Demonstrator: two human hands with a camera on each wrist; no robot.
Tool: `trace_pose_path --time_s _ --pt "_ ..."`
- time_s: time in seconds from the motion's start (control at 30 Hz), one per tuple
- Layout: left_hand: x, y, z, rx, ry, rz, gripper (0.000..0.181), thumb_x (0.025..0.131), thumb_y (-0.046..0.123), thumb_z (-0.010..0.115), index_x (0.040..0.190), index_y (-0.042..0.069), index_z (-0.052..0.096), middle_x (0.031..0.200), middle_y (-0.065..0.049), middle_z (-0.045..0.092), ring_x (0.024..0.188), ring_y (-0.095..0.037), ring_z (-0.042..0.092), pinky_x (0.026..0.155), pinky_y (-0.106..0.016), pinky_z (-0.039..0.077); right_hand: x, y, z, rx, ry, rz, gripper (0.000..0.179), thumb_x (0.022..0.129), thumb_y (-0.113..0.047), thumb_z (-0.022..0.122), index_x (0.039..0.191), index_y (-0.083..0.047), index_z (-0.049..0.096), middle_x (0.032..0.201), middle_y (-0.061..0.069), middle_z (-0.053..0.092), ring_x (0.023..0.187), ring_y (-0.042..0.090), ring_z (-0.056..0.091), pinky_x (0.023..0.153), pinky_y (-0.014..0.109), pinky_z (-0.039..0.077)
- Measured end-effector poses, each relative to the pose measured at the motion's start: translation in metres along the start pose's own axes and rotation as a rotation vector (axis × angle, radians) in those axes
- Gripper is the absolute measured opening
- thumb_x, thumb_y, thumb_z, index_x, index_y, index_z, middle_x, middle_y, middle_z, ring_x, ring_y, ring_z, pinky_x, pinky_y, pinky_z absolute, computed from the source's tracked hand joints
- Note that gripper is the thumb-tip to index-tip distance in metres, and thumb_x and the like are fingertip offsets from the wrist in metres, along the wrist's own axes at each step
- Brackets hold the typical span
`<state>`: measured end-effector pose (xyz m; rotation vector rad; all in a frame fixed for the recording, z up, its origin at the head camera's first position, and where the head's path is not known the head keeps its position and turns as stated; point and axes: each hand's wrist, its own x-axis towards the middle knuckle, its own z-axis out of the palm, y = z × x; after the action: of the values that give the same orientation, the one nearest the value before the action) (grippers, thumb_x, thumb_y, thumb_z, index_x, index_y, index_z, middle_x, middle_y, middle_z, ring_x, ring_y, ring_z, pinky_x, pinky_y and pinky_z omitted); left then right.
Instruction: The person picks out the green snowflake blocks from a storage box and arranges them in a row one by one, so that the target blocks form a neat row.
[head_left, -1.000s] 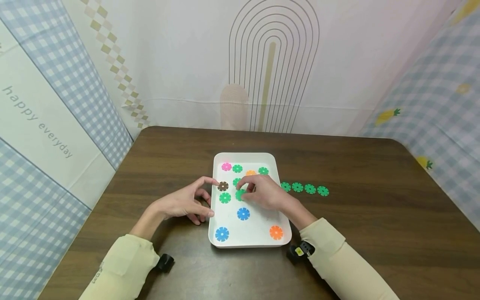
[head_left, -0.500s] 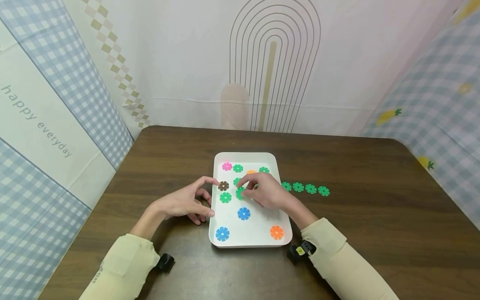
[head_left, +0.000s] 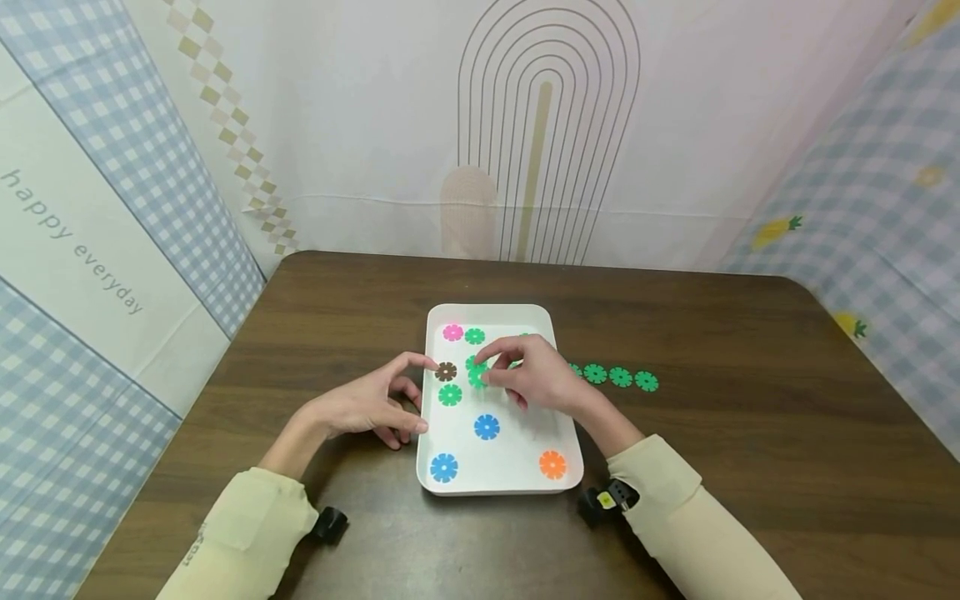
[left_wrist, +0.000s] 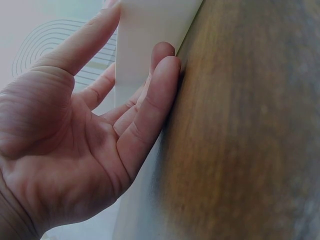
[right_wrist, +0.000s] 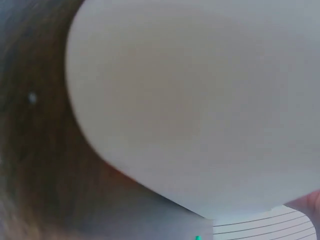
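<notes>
In the head view a white tray (head_left: 517,467) holds several notched snowflake discs. My right hand (head_left: 538,377) is over its middle, pinching a green snowflake disc (head_left: 477,378) between thumb and index finger. That disc overlaps another green disc (head_left: 472,362) behind it. My left hand (head_left: 367,400) lies against the tray's left side, index finger and thumb touching the rim. The left wrist view shows its fingers (left_wrist: 155,95) extended along the tray's outer wall (left_wrist: 150,25). A blurred white surface fills most of the right wrist view, with a sliver of my hand at the right edge.
Right of the tray, several green discs (head_left: 620,377) lie in a row on the brown table (head_left: 750,433), one partly hidden by my right hand. Inside the tray are pink (head_left: 453,332), brown (head_left: 446,372), blue (head_left: 487,427) and orange (head_left: 552,465) discs. Patterned cloth hangs behind.
My right hand has moved slightly up and away with the green disc, now covering the upper right discs and part of the row. The left hand stays put.
</notes>
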<state>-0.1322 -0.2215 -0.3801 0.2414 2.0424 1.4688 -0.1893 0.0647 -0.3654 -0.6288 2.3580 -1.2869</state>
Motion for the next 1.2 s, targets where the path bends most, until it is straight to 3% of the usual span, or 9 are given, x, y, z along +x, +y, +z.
trace_pose_path --time_s 0.57,0.93,1.2 --pt "0.001 0.0 0.001 0.002 0.003 0.013 0.086 0.091 0.015 0.085 0.157 0.018 0.029 0.117 -0.019 0.058 0.081 -0.027 0.072 0.069 -0.043 0.064 -0.016 0.007 -0.026 0.172 0.079 0.021 0.021 0.097 -0.015 0.078 0.118 -0.01 0.077 0.097 0.028 0.067 0.05 0.018 0.055 0.051 0.029 0.054" --pt "0.001 -0.001 0.001 0.006 -0.005 0.027 0.085 0.092 0.015 0.084 0.157 0.017 0.029 0.116 -0.019 0.058 0.081 -0.027 0.071 0.069 -0.043 0.064 -0.03 0.021 -0.042 0.194 0.113 0.003 0.027 0.096 -0.013 0.079 0.122 -0.007 0.075 0.097 0.022 0.066 0.053 0.019 0.058 0.054 0.029 0.057" --pt "0.002 -0.002 0.001 0.006 -0.01 0.038 0.085 0.092 0.015 0.084 0.157 0.017 0.029 0.114 -0.019 0.058 0.081 -0.028 0.071 0.069 -0.043 0.064 -0.042 0.032 -0.054 0.207 0.153 0.039 0.031 0.096 -0.012 0.079 0.126 -0.005 0.072 0.103 0.031 0.066 0.057 0.018 0.058 0.056 0.027 0.057"
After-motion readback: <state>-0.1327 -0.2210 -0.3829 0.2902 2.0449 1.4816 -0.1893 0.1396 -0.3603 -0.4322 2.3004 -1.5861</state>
